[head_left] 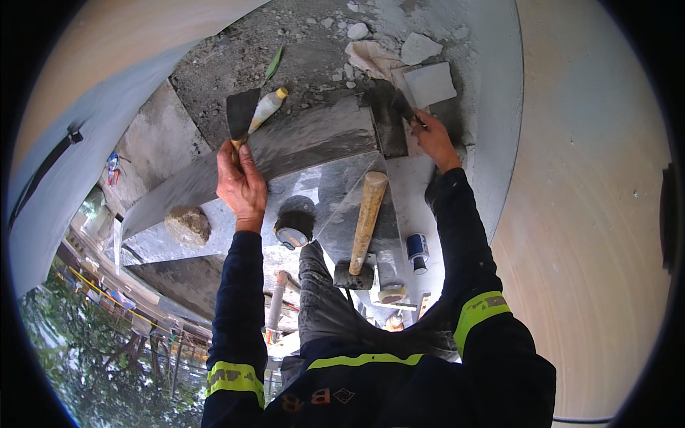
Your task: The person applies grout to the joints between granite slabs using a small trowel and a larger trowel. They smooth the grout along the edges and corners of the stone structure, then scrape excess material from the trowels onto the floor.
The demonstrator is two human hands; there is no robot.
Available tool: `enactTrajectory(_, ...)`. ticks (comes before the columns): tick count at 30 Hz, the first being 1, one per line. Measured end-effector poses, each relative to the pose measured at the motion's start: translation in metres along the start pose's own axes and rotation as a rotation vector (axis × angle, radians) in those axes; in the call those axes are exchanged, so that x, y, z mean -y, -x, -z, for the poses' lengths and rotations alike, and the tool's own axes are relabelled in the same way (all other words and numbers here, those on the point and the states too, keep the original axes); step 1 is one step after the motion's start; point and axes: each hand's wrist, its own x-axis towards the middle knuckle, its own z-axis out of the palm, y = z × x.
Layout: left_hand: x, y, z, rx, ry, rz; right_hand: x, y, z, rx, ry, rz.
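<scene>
My left hand (241,180) is closed round the short handle of a wide putty knife (242,114), whose dark blade points away from me. A white bottle (267,110) with a yellow cap lies just right of that blade. Farther right, my right hand (437,143) grips a narrower putty knife (403,105). Its dark blade is over a gap beside the right end of the grey stone slab (307,139); whether it touches anything is unclear. Between my forearms, a mallet (369,217) with a wooden handle rests on the grey tiled surface (332,196).
An open round tin (292,228) stands left of the mallet, and a blue can (418,247) lies to its right. A rough stone (188,225) sits at the left. Rubble (419,48) and a pale tile piece (430,84) lie beyond the slab. Curved walls (578,214) rise on both sides.
</scene>
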Motion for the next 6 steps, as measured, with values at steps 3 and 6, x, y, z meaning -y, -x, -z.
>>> enactTrajectory(3,0.003,0.002,0.000,-0.010,-0.029,-0.017,-0.001,0.007,-0.016,-0.041,-0.254,-0.109)
enactTrajectory(6,0.001,0.000,0.003,0.012,-0.096,0.021,0.013,0.022,-0.027,-0.112,-0.369,-0.121)
